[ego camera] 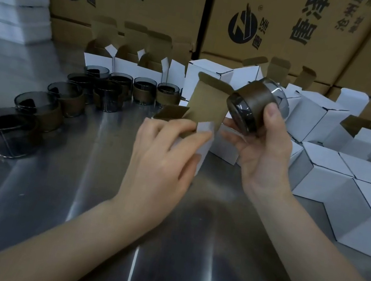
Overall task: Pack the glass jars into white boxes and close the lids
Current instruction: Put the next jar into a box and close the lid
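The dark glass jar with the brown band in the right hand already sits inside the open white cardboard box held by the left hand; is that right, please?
Not quite: in the head view the dark glass jar with the brown band is outside, tilted in the right hand, beside the open white cardboard box that the left hand holds.

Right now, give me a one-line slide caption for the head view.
Left hand holds an open white box while the right hand holds a tilted glass jar beside its raised flap.
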The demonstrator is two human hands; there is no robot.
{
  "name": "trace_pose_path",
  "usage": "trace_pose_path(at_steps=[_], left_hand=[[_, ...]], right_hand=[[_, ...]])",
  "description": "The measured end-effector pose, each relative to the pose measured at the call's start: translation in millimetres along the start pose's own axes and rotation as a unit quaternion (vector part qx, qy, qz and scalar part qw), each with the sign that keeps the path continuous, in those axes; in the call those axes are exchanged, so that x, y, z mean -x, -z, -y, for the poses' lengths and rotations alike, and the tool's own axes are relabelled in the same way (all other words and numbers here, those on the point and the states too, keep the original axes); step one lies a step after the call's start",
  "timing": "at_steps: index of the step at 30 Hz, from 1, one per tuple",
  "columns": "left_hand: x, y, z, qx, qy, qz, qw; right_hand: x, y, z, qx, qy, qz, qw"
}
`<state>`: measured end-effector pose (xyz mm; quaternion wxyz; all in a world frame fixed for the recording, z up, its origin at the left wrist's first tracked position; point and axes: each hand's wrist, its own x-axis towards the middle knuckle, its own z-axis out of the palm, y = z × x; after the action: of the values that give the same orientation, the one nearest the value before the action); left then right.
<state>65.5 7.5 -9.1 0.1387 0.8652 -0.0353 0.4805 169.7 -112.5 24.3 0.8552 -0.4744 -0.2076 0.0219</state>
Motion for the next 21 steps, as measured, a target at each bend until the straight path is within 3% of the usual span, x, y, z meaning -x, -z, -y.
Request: trace_pose_path(at_steps=[8, 12, 14, 16, 18, 21], left_hand=[[6, -7, 2, 0.015, 0.014, 0.055, 0.998], [0, -1, 1, 0.061, 0.036, 0.010, 0.997], [-8, 2, 4, 0.113, 0.095, -0.008, 0.989], [-16, 1, 11, 0.197, 0.179, 0.019, 0.964], [-21, -2, 26, 0.301, 0.253, 0.100, 0.914], [-22, -7, 46, 0.397, 0.296, 0.221, 0.840]], right_hand=[[1, 5, -4, 0.068, 0.020, -0.006, 0.997], [4, 6, -5, 0.147, 0.075, 0.000, 0.986], [3, 6, -3, 0.162, 0.106, 0.010, 0.981], [2, 6, -1, 0.182, 0.126, 0.037, 0.974], [1, 6, 1, 0.207, 0.132, 0.080, 0.966], [1, 4, 1, 0.231, 0.112, 0.140, 0.956]])
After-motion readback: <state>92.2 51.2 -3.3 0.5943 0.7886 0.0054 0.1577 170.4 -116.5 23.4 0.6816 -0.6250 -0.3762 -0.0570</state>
